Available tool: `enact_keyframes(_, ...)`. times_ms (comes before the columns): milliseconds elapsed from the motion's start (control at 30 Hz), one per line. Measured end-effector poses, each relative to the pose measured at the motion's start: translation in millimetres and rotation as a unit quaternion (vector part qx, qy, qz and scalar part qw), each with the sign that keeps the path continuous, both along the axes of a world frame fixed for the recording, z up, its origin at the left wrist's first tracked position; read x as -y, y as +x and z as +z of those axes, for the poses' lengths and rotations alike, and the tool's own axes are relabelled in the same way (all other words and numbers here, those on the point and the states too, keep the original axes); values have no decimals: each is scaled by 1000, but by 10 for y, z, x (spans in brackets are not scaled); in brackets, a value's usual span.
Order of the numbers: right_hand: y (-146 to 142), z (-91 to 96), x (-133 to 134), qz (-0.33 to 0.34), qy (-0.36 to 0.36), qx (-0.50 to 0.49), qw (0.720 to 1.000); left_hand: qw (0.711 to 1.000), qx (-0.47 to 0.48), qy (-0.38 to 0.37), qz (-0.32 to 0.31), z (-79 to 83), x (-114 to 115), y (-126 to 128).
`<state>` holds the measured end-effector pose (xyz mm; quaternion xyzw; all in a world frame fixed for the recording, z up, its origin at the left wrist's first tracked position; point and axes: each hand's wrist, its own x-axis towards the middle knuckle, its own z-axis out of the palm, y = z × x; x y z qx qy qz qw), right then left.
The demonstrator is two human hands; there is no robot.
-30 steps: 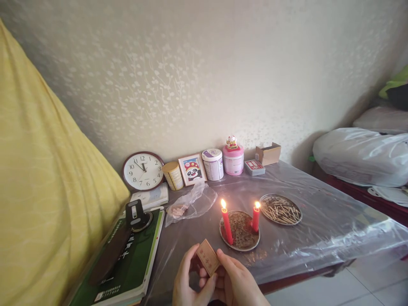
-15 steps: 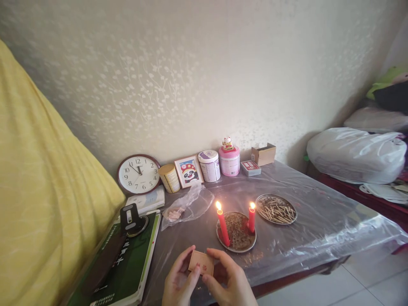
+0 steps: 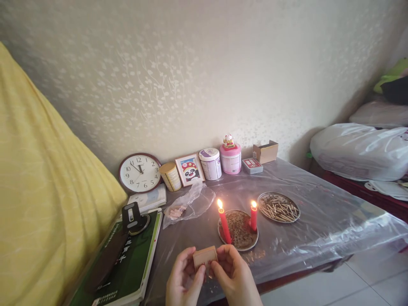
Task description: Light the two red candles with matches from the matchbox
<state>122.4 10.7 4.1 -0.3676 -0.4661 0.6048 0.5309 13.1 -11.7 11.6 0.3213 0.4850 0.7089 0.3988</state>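
Observation:
Both my hands hold a small tan matchbox [image 3: 205, 256] just above the near edge of the table. My left hand [image 3: 182, 280] grips its left end with thumb and fingers, and my right hand [image 3: 233, 278] pinches its right end. Just beyond them stands a round metal dish [image 3: 238, 244] with dark burnt bits and two lit red candles [image 3: 225, 225], one leaning left and one shorter at the right [image 3: 253, 216]. A second dish [image 3: 278, 207] holds several matchsticks.
A plastic sheet covers the table [image 3: 318, 229]. A clear bag [image 3: 191, 204] lies left of the dishes. Green books [image 3: 127, 263] with a black clip sit at the left. A clock [image 3: 139, 173], tins, a framed picture and small boxes line the wall. Bagged bedding [image 3: 360, 151] lies at the right.
The matchbox has been turned from showing its broad face to showing a narrow side, and both hands have shifted slightly on it. The view has moved a little.

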Motion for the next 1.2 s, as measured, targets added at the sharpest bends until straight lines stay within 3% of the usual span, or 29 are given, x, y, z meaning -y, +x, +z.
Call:
enact_keyframes(267,15,6,-40,21,-81,-55,995,996,-86,-3,-8,-185,-18,-80)
enact_keyframes(533,56,-1,-52,3,-68,18,997,994,-108,-2,-25,-323,-40,-128)
enact_keyframes(833,123,125,-46,-28,-36,150,988,995,-82,1,-50,-141,-9,-33)
enact_keyframes(1000,170,196,-54,-36,-37,163,985,996,-84,-6,-40,-45,6,-50)
enact_keyframes(1200,177,156,-65,-41,-35,191,980,991,-127,-38,-27,-16,-2,-143)
